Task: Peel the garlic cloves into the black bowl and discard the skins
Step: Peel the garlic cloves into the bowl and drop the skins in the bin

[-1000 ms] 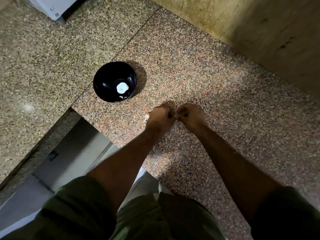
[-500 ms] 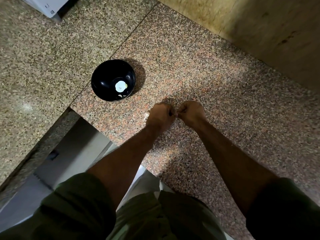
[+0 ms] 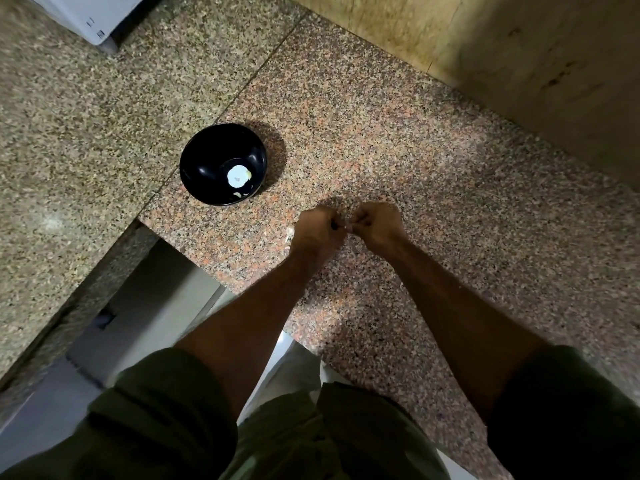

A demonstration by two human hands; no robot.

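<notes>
The black bowl (image 3: 207,157) stands on the pink granite counter (image 3: 398,140), left of and beyond my hands. A peeled garlic clove (image 3: 239,194) lies near its front wall, beside a bright round reflection. My left hand (image 3: 317,232) and my right hand (image 3: 377,223) are curled with fingertips together, pinching a small garlic clove (image 3: 347,227) between them, just above the counter. The clove is mostly hidden by my fingers. Pale garlic skins (image 3: 289,233) lie on the counter just left of my left hand.
A grey-beige granite counter (image 3: 86,126) adjoins on the left, with a white appliance (image 3: 90,19) at its far corner. A tan wall (image 3: 536,57) bounds the counter at the back right. The counter edge drops off below my left forearm.
Both hands keep working the clove at the same spot with small finger movements. The bowl has not moved; only the view shifted slightly.
</notes>
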